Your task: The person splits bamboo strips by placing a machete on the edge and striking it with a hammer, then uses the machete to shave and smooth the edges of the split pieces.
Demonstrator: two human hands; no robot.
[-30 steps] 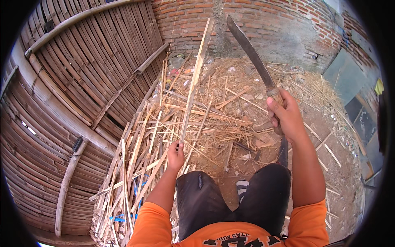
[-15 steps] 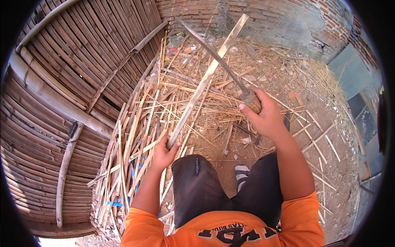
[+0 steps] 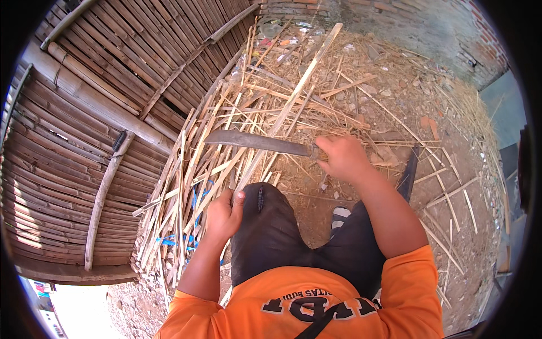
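Observation:
My left hand (image 3: 223, 213) is closed round the near end of a long pale wooden strip (image 3: 302, 82), by my left knee. The strip slants up and away to the right over the pile. My right hand (image 3: 341, 158) grips the handle of a machete (image 3: 254, 140), most of the handle hidden by the fingers. Its dark blade points left, nearly level, and crosses the strip above my left hand; whether it touches the strip I cannot tell.
Many split strips (image 3: 183, 186) lie heaped at the left, with blue plastic (image 3: 195, 198) among them. A bamboo wall (image 3: 68, 169) stands on the left, a brick wall (image 3: 395, 22) at the back. Beside my right knee is a dark tapered object (image 3: 409, 172).
The machete has swung down and to the left, from pointing up and away to lying across the strip. The left hand still holds the strip. The view has shifted slightly.

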